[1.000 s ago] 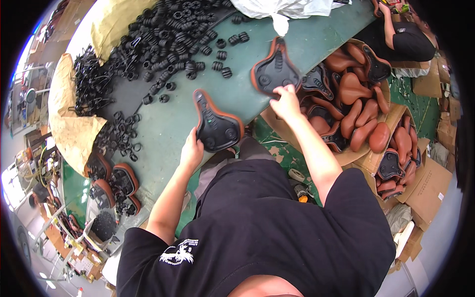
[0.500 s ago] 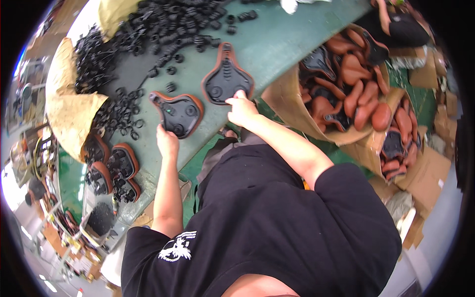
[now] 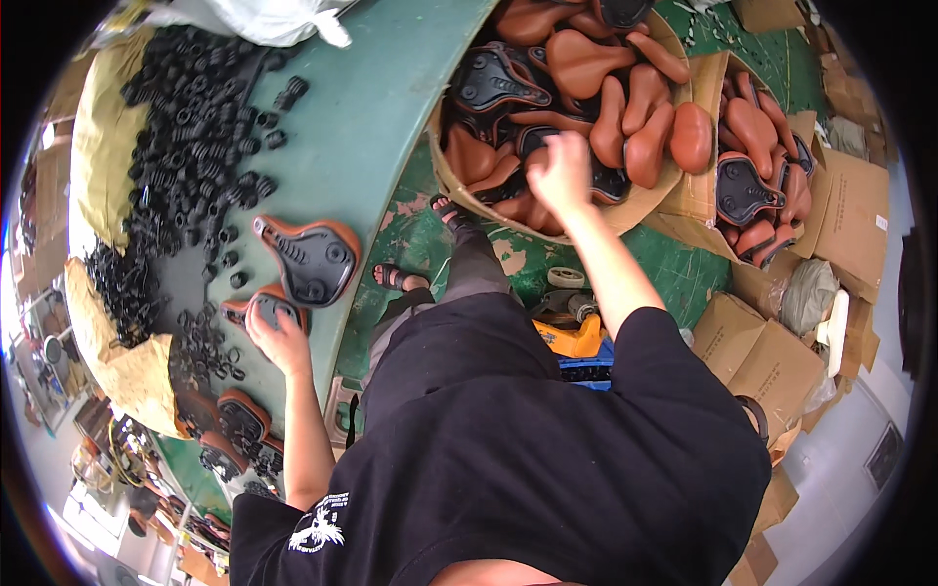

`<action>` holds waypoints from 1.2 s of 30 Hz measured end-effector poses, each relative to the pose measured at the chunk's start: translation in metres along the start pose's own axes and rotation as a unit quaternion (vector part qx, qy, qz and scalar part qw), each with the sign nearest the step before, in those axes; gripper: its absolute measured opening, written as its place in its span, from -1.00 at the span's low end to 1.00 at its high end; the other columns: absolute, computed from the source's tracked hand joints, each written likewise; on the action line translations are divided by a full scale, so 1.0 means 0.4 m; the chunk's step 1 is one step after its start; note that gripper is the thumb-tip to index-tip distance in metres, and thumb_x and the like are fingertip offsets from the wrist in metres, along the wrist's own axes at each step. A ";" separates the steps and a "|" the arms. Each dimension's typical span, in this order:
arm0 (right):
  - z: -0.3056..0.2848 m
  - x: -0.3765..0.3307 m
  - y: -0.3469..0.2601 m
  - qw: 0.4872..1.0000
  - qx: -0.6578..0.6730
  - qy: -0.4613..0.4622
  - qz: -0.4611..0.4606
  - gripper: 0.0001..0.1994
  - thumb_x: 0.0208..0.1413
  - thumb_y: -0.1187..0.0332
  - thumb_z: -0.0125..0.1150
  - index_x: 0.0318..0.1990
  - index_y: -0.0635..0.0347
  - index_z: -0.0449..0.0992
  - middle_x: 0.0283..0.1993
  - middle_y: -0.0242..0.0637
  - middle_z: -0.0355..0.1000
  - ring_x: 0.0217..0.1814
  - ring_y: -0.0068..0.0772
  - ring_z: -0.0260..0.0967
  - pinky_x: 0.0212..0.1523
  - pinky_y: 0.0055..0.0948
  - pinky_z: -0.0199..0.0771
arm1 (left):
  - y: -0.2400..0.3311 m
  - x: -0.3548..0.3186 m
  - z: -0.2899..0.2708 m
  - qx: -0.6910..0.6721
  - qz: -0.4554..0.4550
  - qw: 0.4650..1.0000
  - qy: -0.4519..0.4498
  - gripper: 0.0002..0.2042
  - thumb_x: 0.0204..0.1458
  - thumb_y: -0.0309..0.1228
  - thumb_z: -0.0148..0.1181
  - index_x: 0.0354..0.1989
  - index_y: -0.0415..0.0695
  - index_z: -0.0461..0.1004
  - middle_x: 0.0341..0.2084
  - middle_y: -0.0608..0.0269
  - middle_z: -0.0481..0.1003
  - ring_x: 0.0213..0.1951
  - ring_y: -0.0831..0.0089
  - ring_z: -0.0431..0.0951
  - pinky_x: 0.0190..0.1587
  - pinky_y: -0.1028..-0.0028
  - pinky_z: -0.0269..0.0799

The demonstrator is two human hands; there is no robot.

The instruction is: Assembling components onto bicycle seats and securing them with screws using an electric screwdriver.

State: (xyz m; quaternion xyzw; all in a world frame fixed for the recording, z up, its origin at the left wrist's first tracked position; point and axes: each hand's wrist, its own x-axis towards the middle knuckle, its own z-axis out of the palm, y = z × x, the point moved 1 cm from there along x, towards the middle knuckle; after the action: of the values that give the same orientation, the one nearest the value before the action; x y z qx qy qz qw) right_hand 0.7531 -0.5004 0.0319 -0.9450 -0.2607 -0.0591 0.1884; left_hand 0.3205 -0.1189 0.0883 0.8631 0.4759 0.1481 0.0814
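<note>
On the green table at my left, my left hand (image 3: 277,335) lies over a brown-rimmed bicycle saddle (image 3: 266,301), fingers apart on its upturned black underside. Just beyond it is a second saddle (image 3: 311,262), also underside up and touched by neither hand. My right hand (image 3: 565,178) has reached over a large cardboard box (image 3: 445,181) heaped with brown saddles (image 3: 584,63). Its fingers look bent and are smeared by motion; whether they touch a saddle there cannot be made out.
Black ring-shaped and ribbed parts (image 3: 191,127) cover the table's far left, by yellow sacking (image 3: 103,146). More saddles (image 3: 242,415) lie near its left end. A second saddle box (image 3: 699,210) and folded cartons (image 3: 767,352) stand at right. A blue crate (image 3: 586,371) sits near my legs.
My view has turned right. My right hand has left the saddle on the table and moved over the box. My left hand has shifted from its saddle's edge onto its underside.
</note>
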 end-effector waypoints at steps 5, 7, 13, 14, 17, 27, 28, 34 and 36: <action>-0.050 0.087 0.480 0.905 -0.221 -0.124 0.340 -0.30 -0.05 0.04 0.48 0.25 0.16 0.47 0.55 0.31 0.05 0.51 0.50 0.10 0.49 0.36 0.08 | 0.430 0.082 0.124 -0.151 0.245 0.946 -0.147 -0.57 0.14 -0.55 0.27 0.22 -0.24 0.46 0.23 -0.09 0.48 0.24 -0.10 0.48 0.33 0.10 0.37; -0.036 0.157 0.536 0.870 -0.220 -0.182 0.403 -0.13 -0.01 -0.13 0.48 0.43 0.06 0.33 0.65 0.31 -0.13 0.61 0.55 -0.05 0.56 0.39 -0.03 | 0.559 0.068 0.169 -0.174 0.264 0.930 -0.188 -0.58 0.13 -0.56 0.28 0.20 -0.24 0.47 0.22 -0.07 0.49 0.24 -0.08 0.49 0.32 0.11 0.40; 0.063 0.304 0.550 0.762 -0.222 -0.236 0.560 0.22 -0.10 -0.45 0.47 0.58 0.09 0.08 0.69 0.40 -0.36 0.67 0.62 -0.21 0.56 0.53 -0.19 | 0.713 -0.001 0.233 -0.206 0.308 0.880 -0.296 -0.66 0.07 -0.58 0.29 0.06 -0.23 0.53 0.18 -0.04 0.51 0.20 -0.08 0.52 0.28 0.11 0.44; 0.077 0.315 0.559 0.762 -0.221 -0.241 0.559 0.22 -0.10 -0.45 0.47 0.58 0.09 0.08 0.69 0.40 -0.36 0.67 0.62 -0.21 0.56 0.53 -0.19 | 0.709 -0.008 0.235 -0.202 0.306 0.881 -0.298 -0.66 0.07 -0.58 0.29 0.06 -0.23 0.53 0.18 -0.04 0.51 0.20 -0.08 0.52 0.28 0.11 0.44; 0.111 0.339 0.589 0.755 -0.281 -0.244 0.540 0.29 -0.11 -0.44 0.48 0.62 0.11 -0.04 0.64 0.58 -0.44 0.64 0.74 -0.27 0.52 0.61 -0.23 | 0.681 -0.021 0.232 -0.173 0.278 0.886 -0.328 -0.75 0.08 -0.59 0.27 -0.04 -0.21 0.58 0.12 0.01 0.55 0.14 -0.06 0.56 0.23 0.13 0.47; 0.171 0.368 0.585 0.767 -0.318 -0.197 0.522 0.40 -0.13 -0.45 0.46 0.67 0.12 -0.25 0.62 0.64 -0.41 0.59 0.91 -0.30 0.46 0.70 -0.23 | 0.620 -0.002 0.222 -0.166 0.185 0.901 -0.354 -0.85 0.13 -0.55 0.23 -0.14 -0.18 0.59 -0.16 0.07 0.61 -0.10 -0.01 0.66 -0.04 0.17 0.61; 0.175 0.366 0.581 0.762 -0.322 -0.200 0.525 0.39 -0.13 -0.44 0.46 0.67 0.14 -0.24 0.63 0.63 -0.41 0.59 0.90 -0.28 0.46 0.69 -0.22 | 0.619 -0.002 0.216 -0.173 0.180 0.899 -0.359 -0.86 0.13 -0.55 0.23 -0.15 -0.18 0.59 -0.16 0.08 0.61 -0.10 0.00 0.66 -0.03 0.17 0.61; 0.119 0.329 0.573 0.791 -0.305 -0.202 0.490 0.38 -0.17 -0.38 0.51 0.56 0.49 -0.09 0.64 0.56 -0.34 0.58 0.78 -0.14 0.52 0.55 -0.16 | 0.580 -0.036 0.211 -0.204 0.138 0.898 -0.366 -0.88 0.15 -0.56 0.21 -0.16 -0.17 0.59 -0.16 0.09 0.63 -0.11 0.02 0.67 -0.04 0.19 0.62; 0.106 0.324 0.576 0.804 -0.290 -0.199 0.479 0.38 -0.18 -0.38 0.53 0.52 0.59 -0.05 0.64 0.55 -0.32 0.57 0.77 -0.11 0.52 0.55 -0.16 | 0.562 -0.046 0.214 -0.198 0.137 0.907 -0.346 -0.88 0.16 -0.55 0.22 -0.16 -0.18 0.60 -0.17 0.08 0.63 -0.13 0.00 0.68 -0.06 0.19 0.62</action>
State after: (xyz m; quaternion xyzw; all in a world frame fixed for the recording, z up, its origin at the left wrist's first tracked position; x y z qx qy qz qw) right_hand 0.9833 -0.6056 -0.0549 -0.9512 0.2232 0.1548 -0.1463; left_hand 0.5188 -0.2545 0.0677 0.8827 0.2560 -0.0591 0.3897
